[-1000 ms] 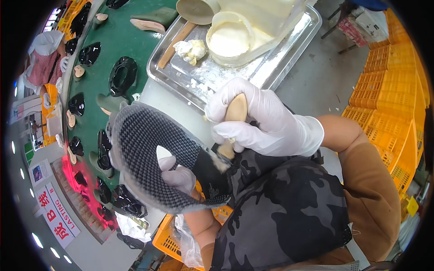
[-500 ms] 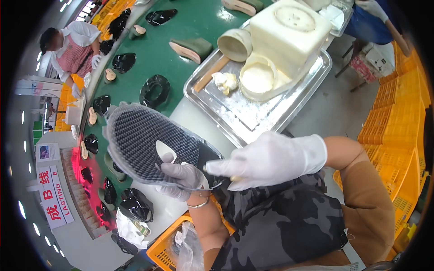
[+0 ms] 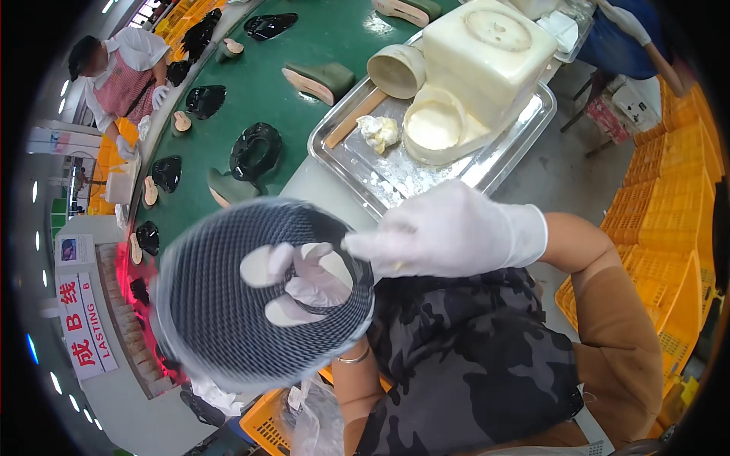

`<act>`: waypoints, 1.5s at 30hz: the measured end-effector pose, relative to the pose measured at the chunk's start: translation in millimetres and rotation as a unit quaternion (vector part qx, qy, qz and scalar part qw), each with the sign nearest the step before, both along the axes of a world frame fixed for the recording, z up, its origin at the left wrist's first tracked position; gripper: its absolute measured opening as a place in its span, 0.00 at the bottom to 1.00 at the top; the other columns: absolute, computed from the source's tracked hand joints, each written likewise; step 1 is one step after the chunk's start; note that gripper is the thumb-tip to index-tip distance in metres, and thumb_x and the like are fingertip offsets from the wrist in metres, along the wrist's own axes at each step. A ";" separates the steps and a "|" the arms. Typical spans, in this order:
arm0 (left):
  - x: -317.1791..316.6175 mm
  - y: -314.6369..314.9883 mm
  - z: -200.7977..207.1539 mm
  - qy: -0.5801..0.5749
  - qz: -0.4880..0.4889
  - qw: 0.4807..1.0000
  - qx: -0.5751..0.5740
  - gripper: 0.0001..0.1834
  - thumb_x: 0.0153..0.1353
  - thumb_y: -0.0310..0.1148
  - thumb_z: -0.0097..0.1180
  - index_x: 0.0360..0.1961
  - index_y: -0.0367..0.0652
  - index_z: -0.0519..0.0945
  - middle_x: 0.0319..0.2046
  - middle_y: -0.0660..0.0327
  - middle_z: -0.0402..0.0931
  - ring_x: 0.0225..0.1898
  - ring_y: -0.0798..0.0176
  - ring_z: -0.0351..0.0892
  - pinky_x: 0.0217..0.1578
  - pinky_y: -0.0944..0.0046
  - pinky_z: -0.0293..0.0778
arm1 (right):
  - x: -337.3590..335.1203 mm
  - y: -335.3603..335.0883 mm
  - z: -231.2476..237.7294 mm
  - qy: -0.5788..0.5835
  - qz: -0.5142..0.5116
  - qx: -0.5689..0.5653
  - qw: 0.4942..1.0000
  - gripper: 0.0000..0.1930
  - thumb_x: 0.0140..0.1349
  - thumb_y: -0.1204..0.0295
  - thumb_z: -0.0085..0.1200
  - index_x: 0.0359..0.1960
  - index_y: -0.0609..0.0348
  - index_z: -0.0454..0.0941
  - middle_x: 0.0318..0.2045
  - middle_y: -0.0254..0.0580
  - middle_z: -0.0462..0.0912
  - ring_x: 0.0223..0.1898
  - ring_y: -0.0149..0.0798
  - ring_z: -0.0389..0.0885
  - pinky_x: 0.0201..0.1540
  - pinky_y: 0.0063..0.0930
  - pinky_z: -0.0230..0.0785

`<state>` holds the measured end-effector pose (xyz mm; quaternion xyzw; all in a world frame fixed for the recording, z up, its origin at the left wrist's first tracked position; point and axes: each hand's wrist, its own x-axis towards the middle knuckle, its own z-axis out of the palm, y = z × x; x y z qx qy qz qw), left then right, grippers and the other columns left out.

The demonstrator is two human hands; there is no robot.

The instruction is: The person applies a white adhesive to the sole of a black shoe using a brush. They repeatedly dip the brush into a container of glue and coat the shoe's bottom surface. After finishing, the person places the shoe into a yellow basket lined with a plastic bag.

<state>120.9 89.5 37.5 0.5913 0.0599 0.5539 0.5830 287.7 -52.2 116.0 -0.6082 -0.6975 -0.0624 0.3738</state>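
A dark grey, ribbed knit shoe upper (image 3: 220, 304) is held up in front of me, its outer edge blurred by motion. My left hand (image 3: 308, 285), in a white glove, is closed on it, with part of the hand and the wrist hidden by the fabric. Smooth, pale rounded pieces (image 3: 290, 312) show around these fingers against the knit. My right hand (image 3: 449, 232), also gloved, has its fingers curled in and its fingertips at the upper's right edge. Whatever those fingertips hold, if anything, is hidden.
Beyond my right hand, a metal tray (image 3: 380, 182) carries a cream-coloured container (image 3: 487, 53), a wooden stick (image 3: 353, 121) and a crumpled pale lump (image 3: 378, 133). Boots (image 3: 323, 80) and black shiny pieces lie on the green surface (image 3: 312, 34). Yellow crates (image 3: 646, 220) stand right; a co-worker (image 3: 125, 83) stands far left.
The upper has swung leftward and toward me, and looks wider and rounder. More pale pieces show beside my left fingers. My right hand has risen slightly, its pointing finger now less stretched out.
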 end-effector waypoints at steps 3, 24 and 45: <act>-13.0 12.7 -2.0 0.108 0.244 0.868 0.418 0.14 0.68 0.43 0.35 0.52 0.56 0.61 0.46 0.59 0.69 0.36 0.62 0.73 0.48 0.56 0.64 | 7.1 4.9 13.8 0.254 0.053 0.178 0.949 0.14 0.52 0.71 0.60 0.41 0.53 0.75 0.24 0.34 0.78 0.23 0.34 0.79 0.25 0.21 0.71; -4.4 7.7 -24.0 0.118 0.424 0.679 0.587 0.23 0.67 0.45 0.38 0.59 0.48 0.56 0.41 0.61 0.75 0.39 0.66 0.73 0.46 0.62 0.64 | -3.0 2.6 1.9 0.323 0.061 0.191 0.925 0.10 0.55 0.72 0.58 0.37 0.57 0.71 0.25 0.38 0.78 0.23 0.38 0.78 0.26 0.25 0.70; -11.9 0.8 -30.0 0.128 0.350 0.768 0.521 0.21 0.66 0.43 0.40 0.57 0.47 0.58 0.47 0.58 0.70 0.43 0.63 0.72 0.40 0.61 0.74 | -12.5 -7.8 -29.2 0.461 0.019 0.139 0.876 0.09 0.57 0.75 0.56 0.37 0.58 0.68 0.28 0.33 0.75 0.29 0.26 0.74 0.32 0.19 0.67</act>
